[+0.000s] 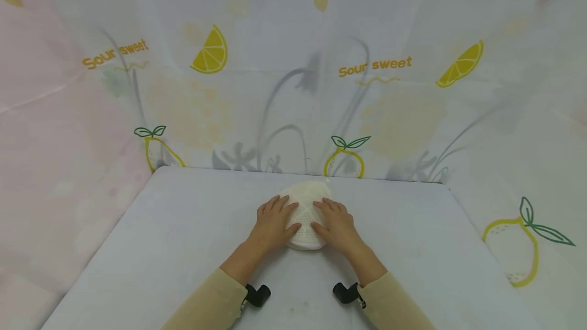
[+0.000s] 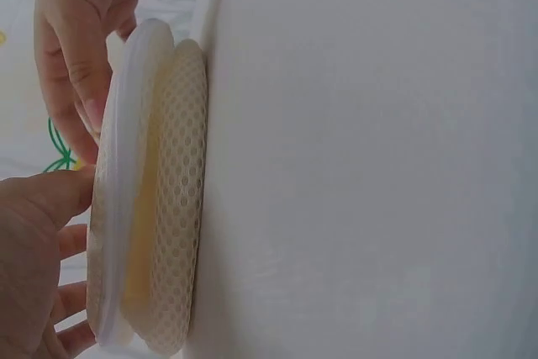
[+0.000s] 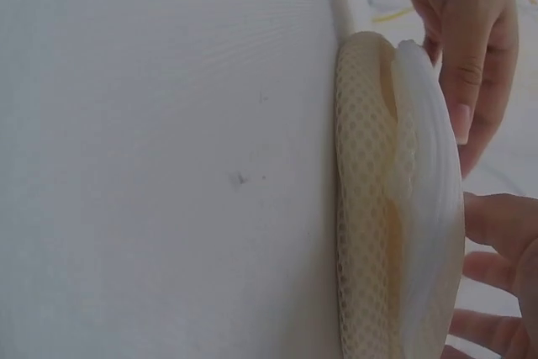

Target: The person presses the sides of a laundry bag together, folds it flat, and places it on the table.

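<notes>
A cream, rounded mesh laundry bag (image 1: pixel 306 218) with padded layers lies on the white table. Seen edge-on in the left wrist view, the bag (image 2: pixel 178 182) shows a honeycomb mesh lower layer against the table and a pale band along its upper rim. My left hand (image 1: pixel 272 223) rests on the bag's left side with fingers spread and extended. Opposite it, my right hand (image 1: pixel 338 224) lies on the right side, also with fingers spread. Both thumbs touch the near half of the top. The bag's inside is mostly hidden; a narrow gap shows between its layers (image 3: pixel 391 208).
The white tabletop (image 1: pixel 183 228) extends around the bag. Behind it hangs a cloth backdrop (image 1: pixel 284 39) with lemon prints, which also runs down both sides. Black wrist devices sit at the left cuff (image 1: pixel 258 295) and right cuff (image 1: pixel 346 293).
</notes>
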`<state>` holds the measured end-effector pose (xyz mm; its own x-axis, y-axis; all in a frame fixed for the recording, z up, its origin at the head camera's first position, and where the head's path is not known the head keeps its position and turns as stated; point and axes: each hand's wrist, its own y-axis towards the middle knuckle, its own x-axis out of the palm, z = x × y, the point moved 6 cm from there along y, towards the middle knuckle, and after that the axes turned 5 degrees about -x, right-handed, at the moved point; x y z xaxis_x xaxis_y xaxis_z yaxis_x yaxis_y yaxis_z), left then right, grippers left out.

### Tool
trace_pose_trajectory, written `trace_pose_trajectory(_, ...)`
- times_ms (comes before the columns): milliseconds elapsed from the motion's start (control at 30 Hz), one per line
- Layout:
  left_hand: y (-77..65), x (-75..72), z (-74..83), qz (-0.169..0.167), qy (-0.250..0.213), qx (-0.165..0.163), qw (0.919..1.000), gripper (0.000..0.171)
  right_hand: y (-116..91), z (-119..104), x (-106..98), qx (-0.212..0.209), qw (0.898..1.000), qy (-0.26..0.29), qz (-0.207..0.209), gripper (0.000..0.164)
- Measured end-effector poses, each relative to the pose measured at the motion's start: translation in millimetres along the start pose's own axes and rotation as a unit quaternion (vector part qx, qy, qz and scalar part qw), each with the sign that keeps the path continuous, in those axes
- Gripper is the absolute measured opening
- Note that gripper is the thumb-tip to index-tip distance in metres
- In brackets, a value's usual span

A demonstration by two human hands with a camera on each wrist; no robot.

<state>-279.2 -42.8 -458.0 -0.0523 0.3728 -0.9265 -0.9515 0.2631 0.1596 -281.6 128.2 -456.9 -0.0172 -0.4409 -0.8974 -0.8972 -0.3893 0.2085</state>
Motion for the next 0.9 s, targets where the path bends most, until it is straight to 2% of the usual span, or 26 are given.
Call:
trace_pose_trajectory(333,0.0,2.3,-2.1,-0.02,0.02,0.003,0.9996,0.06,-3.2,0.9,-1.6,0.013,0.999,-0.013,-0.028,0.061)
trace_pose_trajectory(567,2.3,6.9,-3.0,-0.033,0.035,-0.003,0.9989,0.062,-1.8,2.6,3.9,0.021,0.999,-0.031,-0.031,0.062)
trace_pose_trajectory(900,5.6,9.7,-3.5,-0.023,0.036,-0.012,0.999,0.061,2.4,0.6,4.8,0.039,0.997,-0.039,-0.053,0.062)
